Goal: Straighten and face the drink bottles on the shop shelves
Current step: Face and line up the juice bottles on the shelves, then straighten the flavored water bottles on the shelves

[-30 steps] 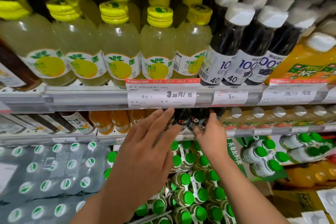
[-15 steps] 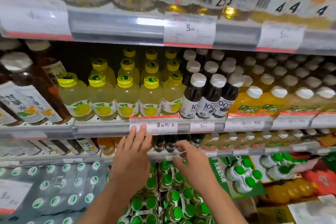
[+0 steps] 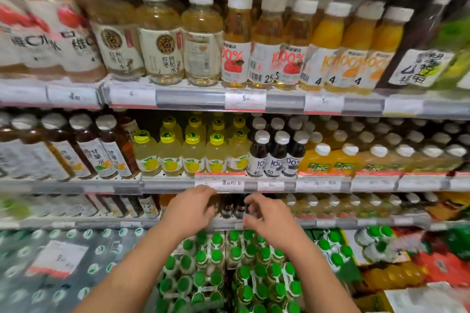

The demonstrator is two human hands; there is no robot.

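Shelves of drinks fill the scene in tiers. At far left on the middle shelf stand dark brown tea bottles with white caps, leaning slightly. Right of them is a row of pale yellow plastic bottles with yellow caps, labels facing out, then three dark purple juice bottles with white caps, then orange juice bottles with white caps running to the right edge. A white price tag with a red strip sits on the shelf edge below the yellow row.

On the lower shelf, between the two hands, small dark bottles with red-and-black labels stand just behind the rail. The left hand reaches to the left of them, fingers curled downward at the shelf mouth; whether its grip closes on a bottle I cannot tell. The right hand is just right of them, fingers loosely bent and spread, grip released, holding nothing visible.

Near the bottom, green-capped bottles in multipacks lie beneath both forearms.
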